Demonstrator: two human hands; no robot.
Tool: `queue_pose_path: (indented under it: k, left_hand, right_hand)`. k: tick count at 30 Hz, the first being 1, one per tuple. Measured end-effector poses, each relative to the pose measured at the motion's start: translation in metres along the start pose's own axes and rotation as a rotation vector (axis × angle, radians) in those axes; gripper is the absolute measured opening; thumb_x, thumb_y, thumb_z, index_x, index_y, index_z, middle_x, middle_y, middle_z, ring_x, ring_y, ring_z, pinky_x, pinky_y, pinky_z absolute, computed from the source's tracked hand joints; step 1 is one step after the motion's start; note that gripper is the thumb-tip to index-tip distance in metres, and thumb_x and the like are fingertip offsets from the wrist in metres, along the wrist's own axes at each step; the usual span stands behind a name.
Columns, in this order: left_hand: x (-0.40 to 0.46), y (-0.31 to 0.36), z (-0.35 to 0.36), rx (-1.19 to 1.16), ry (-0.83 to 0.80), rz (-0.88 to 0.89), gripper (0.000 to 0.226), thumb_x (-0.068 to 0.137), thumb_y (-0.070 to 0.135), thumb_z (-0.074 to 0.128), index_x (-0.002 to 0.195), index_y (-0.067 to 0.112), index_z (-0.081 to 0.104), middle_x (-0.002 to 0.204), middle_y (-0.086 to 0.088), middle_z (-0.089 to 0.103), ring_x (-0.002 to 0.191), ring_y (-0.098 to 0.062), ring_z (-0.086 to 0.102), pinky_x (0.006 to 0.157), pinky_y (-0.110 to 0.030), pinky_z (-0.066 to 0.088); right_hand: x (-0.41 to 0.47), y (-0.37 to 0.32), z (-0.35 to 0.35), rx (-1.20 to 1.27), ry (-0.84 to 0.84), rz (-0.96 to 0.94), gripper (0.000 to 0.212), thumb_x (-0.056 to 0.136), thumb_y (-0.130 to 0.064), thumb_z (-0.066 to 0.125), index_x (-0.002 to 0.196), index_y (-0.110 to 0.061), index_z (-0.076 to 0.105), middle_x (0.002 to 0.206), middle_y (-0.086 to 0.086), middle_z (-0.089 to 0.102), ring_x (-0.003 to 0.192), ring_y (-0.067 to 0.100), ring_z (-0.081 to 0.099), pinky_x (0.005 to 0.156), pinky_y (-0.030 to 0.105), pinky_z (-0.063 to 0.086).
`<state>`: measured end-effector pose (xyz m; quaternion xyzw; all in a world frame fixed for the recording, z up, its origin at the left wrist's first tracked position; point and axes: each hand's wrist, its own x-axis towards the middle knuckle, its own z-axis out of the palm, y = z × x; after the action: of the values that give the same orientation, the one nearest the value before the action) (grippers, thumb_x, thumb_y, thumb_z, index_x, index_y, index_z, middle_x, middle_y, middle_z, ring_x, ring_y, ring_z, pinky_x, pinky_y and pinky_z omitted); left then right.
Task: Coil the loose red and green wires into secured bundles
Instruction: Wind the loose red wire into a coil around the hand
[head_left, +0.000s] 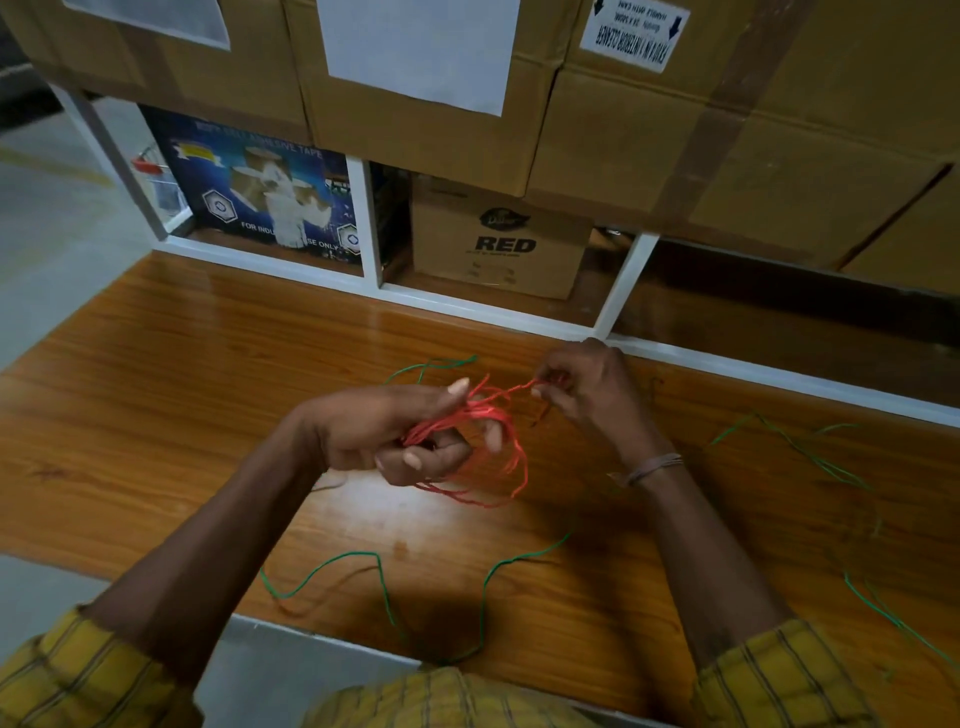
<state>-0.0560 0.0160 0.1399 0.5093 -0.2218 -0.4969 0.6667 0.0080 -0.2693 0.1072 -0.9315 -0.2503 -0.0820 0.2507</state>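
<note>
A red wire hangs in several loose loops above the middle of the wooden table. My left hand grips those loops where they gather, with fingers curled around them. A short stretch of the red wire runs up and right to my right hand, which pinches its end between fingertips. A loose green wire snakes over the table near the front edge, below my hands. More green wire lies at the right, and a piece shows behind my left hand.
A white shelf frame borders the table's far edge. In it stand a blue adhesive-tape box and a brown carton marked RED. Large cardboard cartons sit stacked above. Grey floor lies to the left.
</note>
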Motion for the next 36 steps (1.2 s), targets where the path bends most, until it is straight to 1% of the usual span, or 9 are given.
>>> queue_pose_path:
  k: [4,7,10,15,20,24,29,33,36]
  left_hand:
    - [-0.014,0.005,0.003,-0.298,-0.117,0.233,0.059,0.111,0.053,0.036,0.136,0.004,0.055,0.064,-0.001,0.038,0.041,-0.004,0.024,0.041,-0.019,0.028]
    - [-0.028,0.016,0.005,-0.5,-0.178,0.373,0.056,0.114,0.046,0.037,0.138,-0.003,0.048,0.069,-0.006,0.038,0.041,-0.007,0.02,0.041,-0.022,0.027]
    - [-0.041,0.025,0.003,-0.605,-0.156,0.477,0.055,0.115,0.044,0.038,0.138,-0.005,0.044,0.072,-0.009,0.04,0.042,-0.008,0.021,0.043,-0.026,0.024]
    - [-0.063,0.046,-0.003,-0.686,-0.081,0.641,0.047,0.114,0.043,0.039,0.132,0.0,0.041,0.073,-0.007,0.04,0.043,-0.007,0.023,0.045,-0.025,0.02]
    - [-0.06,0.048,-0.014,-0.655,0.061,0.628,0.055,0.115,0.053,0.027,0.13,0.002,0.044,0.076,-0.004,0.036,0.045,-0.006,0.019,0.046,-0.025,0.016]
    - [-0.04,0.039,-0.017,-0.627,0.08,0.601,0.051,0.116,0.048,0.03,0.131,0.002,0.045,0.076,-0.003,0.035,0.045,-0.007,0.022,0.048,-0.028,0.026]
    - [-0.023,0.033,-0.014,-0.641,0.058,0.609,0.052,0.116,0.049,0.03,0.13,0.001,0.047,0.077,-0.002,0.035,0.045,-0.007,0.023,0.049,-0.027,0.027]
    - [-0.027,0.041,-0.014,-0.683,0.021,0.663,0.057,0.115,0.053,0.024,0.127,0.002,0.046,0.076,-0.001,0.035,0.044,-0.004,0.017,0.046,-0.025,0.021]
    - [-0.03,0.041,-0.018,-0.682,0.01,0.683,0.058,0.114,0.055,0.023,0.127,0.003,0.046,0.076,0.0,0.036,0.045,-0.006,0.02,0.048,-0.027,0.027]
  right_hand:
    - [-0.006,0.022,0.021,0.007,-0.003,0.058,0.01,0.082,-0.016,0.085,0.082,-0.018,0.076,0.086,-0.004,0.062,0.084,0.021,0.058,0.073,0.036,0.046]
    - [-0.014,0.032,0.027,0.018,-0.062,0.118,0.007,0.085,-0.017,0.085,0.085,-0.017,0.077,0.093,-0.002,0.063,0.089,0.019,0.057,0.074,0.033,0.043]
    - [-0.019,0.035,0.029,0.017,-0.081,0.133,0.007,0.087,-0.022,0.084,0.089,-0.018,0.079,0.098,0.0,0.066,0.094,0.018,0.056,0.077,0.035,0.044]
    - [-0.025,0.043,0.027,-0.114,-0.141,0.278,0.004,0.093,-0.026,0.078,0.097,-0.024,0.077,0.111,-0.002,0.064,0.111,0.022,0.056,0.092,0.041,0.051]
    - [-0.025,0.04,0.026,-0.114,-0.162,0.28,0.01,0.096,-0.031,0.074,0.103,-0.025,0.077,0.117,0.0,0.066,0.116,0.025,0.057,0.098,0.046,0.052]
    - [-0.022,0.036,0.029,-0.071,-0.192,0.316,0.019,0.099,-0.043,0.066,0.106,-0.03,0.077,0.117,-0.003,0.063,0.114,0.024,0.057,0.099,0.049,0.052]
    - [-0.025,0.038,0.036,-0.077,-0.21,0.382,0.045,0.109,-0.053,0.04,0.111,-0.026,0.075,0.12,0.001,0.064,0.117,0.023,0.056,0.107,0.051,0.043]
    - [-0.028,0.047,0.041,-0.106,-0.198,0.394,0.031,0.109,-0.043,0.045,0.114,-0.026,0.071,0.117,0.002,0.063,0.107,0.024,0.062,0.093,0.048,0.054]
    - [-0.028,0.049,0.04,-0.082,-0.17,0.423,0.023,0.107,-0.039,0.053,0.107,-0.026,0.073,0.112,0.0,0.064,0.101,0.021,0.064,0.087,0.042,0.057]
